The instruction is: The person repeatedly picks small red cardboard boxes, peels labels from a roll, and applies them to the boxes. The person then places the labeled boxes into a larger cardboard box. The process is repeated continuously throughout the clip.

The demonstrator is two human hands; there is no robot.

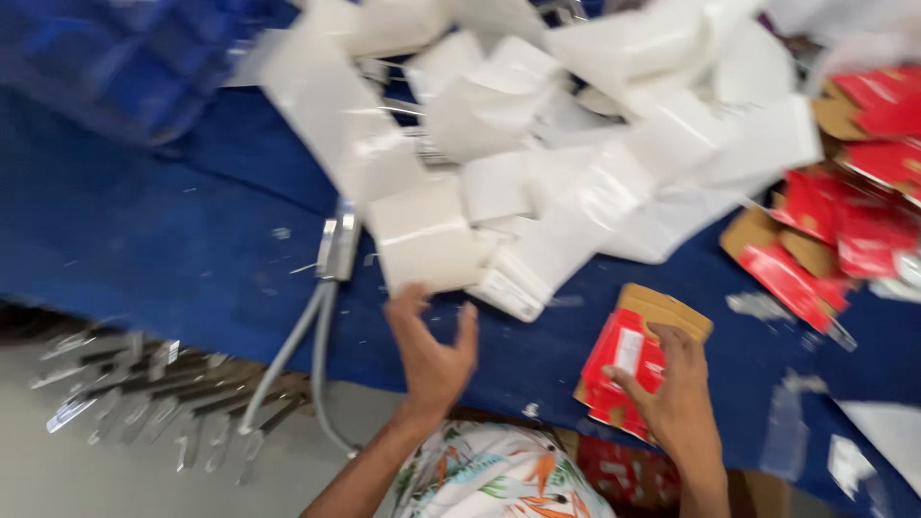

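Two hands work at the near edge. The right hand [676, 388] has its fingers [628, 382] pinching a flattened red and brown carton [624, 360], pressing it onto the blue surface [173, 240], seemingly to keep it steady. The left hand [434, 350], at about nine o'clock from the carton, hovers with fingers spread and empty, just short of a white pouch [422, 235] at its twelve o'clock. Beyond lies a heap of white pouches [576, 144]; more red cartons [835, 230] pile at two o'clock. Metal strips [144, 393] lie on the floor at eight o'clock.
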